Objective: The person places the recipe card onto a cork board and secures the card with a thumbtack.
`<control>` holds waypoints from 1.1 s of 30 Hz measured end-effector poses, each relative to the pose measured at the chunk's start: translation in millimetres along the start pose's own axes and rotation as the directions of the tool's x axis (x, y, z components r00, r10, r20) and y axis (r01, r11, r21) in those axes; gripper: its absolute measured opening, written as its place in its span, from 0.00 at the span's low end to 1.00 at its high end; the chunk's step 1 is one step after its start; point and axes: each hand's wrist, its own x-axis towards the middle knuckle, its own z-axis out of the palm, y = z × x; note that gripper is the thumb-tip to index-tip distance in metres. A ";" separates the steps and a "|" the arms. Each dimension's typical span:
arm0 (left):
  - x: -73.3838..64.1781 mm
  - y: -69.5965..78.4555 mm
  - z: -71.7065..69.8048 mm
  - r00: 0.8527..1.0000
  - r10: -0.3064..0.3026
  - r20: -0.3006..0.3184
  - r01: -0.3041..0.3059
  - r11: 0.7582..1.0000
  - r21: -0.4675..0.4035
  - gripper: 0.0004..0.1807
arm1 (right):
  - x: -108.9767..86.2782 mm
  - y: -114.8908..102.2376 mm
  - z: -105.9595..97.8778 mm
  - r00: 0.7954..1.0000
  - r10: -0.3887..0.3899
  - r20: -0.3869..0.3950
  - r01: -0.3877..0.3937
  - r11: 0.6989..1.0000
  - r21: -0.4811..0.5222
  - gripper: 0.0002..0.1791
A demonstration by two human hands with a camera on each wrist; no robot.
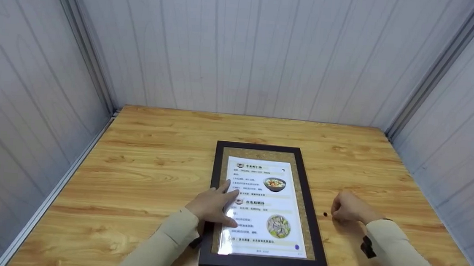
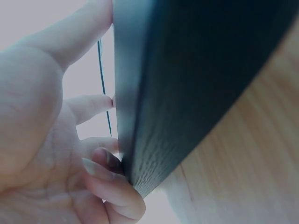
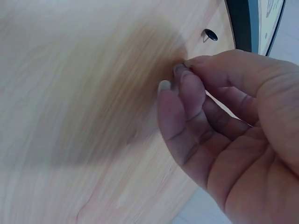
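A laminated sheet with printed text and two soup pictures (image 1: pixel 251 218) lies on a cork board with a black frame (image 1: pixel 320 258). My left hand (image 1: pixel 214 205) rests on the sheet's left side with thumb and fingers spread. In the left wrist view, some of its fingers (image 2: pixel 114 191) bend down beside the frame's edge. Right of the board, my right hand (image 1: pixel 351 207) is low over the table, its thumb and fingertips (image 3: pixel 191 88) brought together; whether something is pinched there is too small to tell. Just beside it lies a dark thumbtack (image 3: pixel 211 35), pin downward.
A purple tack (image 1: pixel 297 247) sits at the sheet's lower right corner and a pale one (image 1: pixel 283 170) near its upper right. The wood-grain table (image 1: pixel 155 156) runs back to pale panelled walls (image 1: pixel 252 49) on three sides.
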 end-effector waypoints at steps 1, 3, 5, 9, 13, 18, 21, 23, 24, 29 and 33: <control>0.0 0.4 -0.4 1.000 -0.001 0.001 0.001 1.000 0.001 0.55 | 0.1 -0.2 0.7 1.000 0.006 -0.002 -0.006 1.000 -0.005 0.08; 0.4 0.9 -0.3 1.000 -0.001 0.002 0.001 1.000 0.008 0.55 | 0.1 -0.6 2.0 1.000 0.006 -0.011 -0.006 1.000 -0.017 0.08; 0.5 1.1 -0.1 1.000 -0.006 0.000 0.006 1.000 0.008 0.55 | 1.0 -1.5 3.4 1.000 0.016 -0.018 -0.016 1.000 -0.022 0.08; 0.8 1.8 0.0 1.000 -0.012 0.003 0.012 1.000 0.001 0.54 | 2.3 -4.4 3.9 0.999 0.033 -0.020 -0.033 0.999 -0.006 0.08; 1.6 1.7 0.1 1.000 -0.022 0.009 0.022 1.000 0.004 0.55 | 4.2 -10.0 -1.0 0.998 0.048 -0.044 -0.046 0.998 0.044 0.08; 1.2 1.7 -0.3 1.000 -0.029 0.004 0.029 1.000 0.009 0.55 | 8.2 -24.0 -6.4 0.995 0.016 -0.103 -0.006 0.995 0.101 0.10; 0.4 0.9 -1.1 1.000 -0.027 -0.006 0.027 1.000 0.010 0.55 | 14.4 -36.9 -4.6 0.993 0.009 -0.121 0.008 0.991 0.135 0.09; -0.6 -0.1 -0.1 1.000 -0.027 -0.005 0.027 1.000 0.005 0.55 | 18.2 -45.9 -0.4 0.991 -0.017 -0.132 0.035 0.990 0.137 0.09; -0.8 -0.6 0.8 1.000 -0.025 -0.003 0.025 1.000 0.005 0.55 | 19.9 -50.1 2.1 0.989 -0.048 -0.139 0.066 0.990 0.128 0.09; -0.4 -0.4 1.8 1.000 -0.011 -0.011 0.011 1.000 -0.002 0.55 | 24.9 -73.6 14.7 0.967 -0.179 -0.180 0.195 0.978 0.078 0.07; 1.9 0.2 -0.6 1.000 -0.020 -0.014 0.020 1.000 0.002 0.55 | 27.8 -95.1 24.7 0.956 -0.225 -0.188 0.245 0.966 0.087 0.06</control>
